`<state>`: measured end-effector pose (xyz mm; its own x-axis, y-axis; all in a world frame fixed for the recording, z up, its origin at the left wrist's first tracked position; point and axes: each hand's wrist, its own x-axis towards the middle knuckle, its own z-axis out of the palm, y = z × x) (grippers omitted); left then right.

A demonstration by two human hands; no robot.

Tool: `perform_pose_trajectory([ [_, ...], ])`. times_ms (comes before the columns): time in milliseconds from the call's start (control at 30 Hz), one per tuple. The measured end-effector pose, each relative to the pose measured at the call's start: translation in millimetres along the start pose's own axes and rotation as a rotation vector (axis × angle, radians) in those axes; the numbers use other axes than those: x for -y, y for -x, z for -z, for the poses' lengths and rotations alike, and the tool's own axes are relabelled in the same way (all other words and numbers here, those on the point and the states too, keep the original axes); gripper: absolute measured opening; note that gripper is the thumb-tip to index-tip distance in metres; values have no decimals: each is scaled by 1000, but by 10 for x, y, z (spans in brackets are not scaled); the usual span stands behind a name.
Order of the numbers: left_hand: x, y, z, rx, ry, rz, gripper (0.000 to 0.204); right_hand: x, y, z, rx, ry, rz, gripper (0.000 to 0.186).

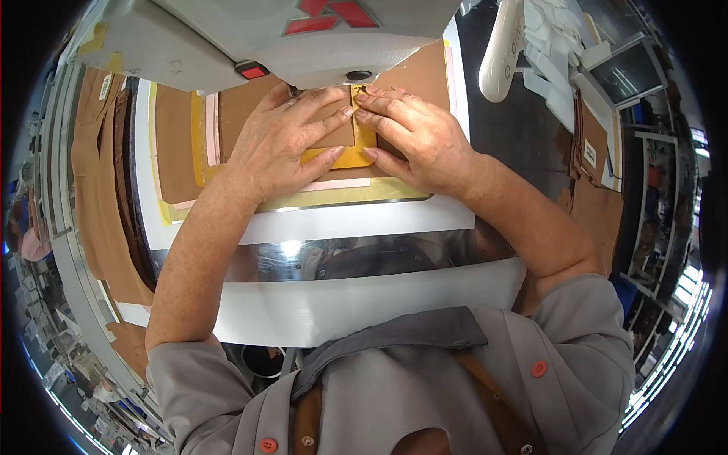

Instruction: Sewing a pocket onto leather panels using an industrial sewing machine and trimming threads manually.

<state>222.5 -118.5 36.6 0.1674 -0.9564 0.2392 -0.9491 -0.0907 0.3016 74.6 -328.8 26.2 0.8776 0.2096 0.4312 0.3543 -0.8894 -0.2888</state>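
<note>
My left hand (280,140) lies with fingers stretched over a brown fabric panel (334,138), fingertips at the panel's right edge. My right hand (425,130) rests just beside it, its extended fingertips pressing on a narrow yellow strip (365,136) that joins a yellow band (345,160) below the panel. Both thumbs point inward near that band, apart from each other. Brown material spreads around both hands, inside a larger flat yellow-edged frame (349,195). The machine head covers the far side of the strip.
A grey machine head (227,45) with a red switch (251,70) overhangs my fingers. Brown fabric pieces (102,197) hang at the left; more brown pieces (594,144) lie at the right. A white thread-stand-like arm (502,53) and a small screen (626,73) stand far right.
</note>
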Motion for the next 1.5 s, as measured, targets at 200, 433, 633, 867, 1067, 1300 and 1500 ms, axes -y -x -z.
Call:
perform_pose_trajectory([
  [200,-21,101,-141,-133,5,-9,30,-78,-45,-14,-9,-19,-8,40],
  [433,-22,25,-123,-163,80,42,26,-146,-82,-17,-29,4,12,42],
  [633,38,23,-178,-161,110,38,32,-235,-122,-50,-48,-14,23,38],
  [867,22,-17,-147,-110,98,162,32,-289,-128,-49,-41,-14,-48,31],
  [1067,61,-36,-164,-154,78,173,33,-394,-192,-78,-50,29,-33,29],
  [1300,65,-104,-160,-173,68,194,34,-474,-243,-86,-92,20,-3,26],
  [1500,158,-56,-230,-202,257,324,39,-530,-288,-96,-91,25,-3,26],
])
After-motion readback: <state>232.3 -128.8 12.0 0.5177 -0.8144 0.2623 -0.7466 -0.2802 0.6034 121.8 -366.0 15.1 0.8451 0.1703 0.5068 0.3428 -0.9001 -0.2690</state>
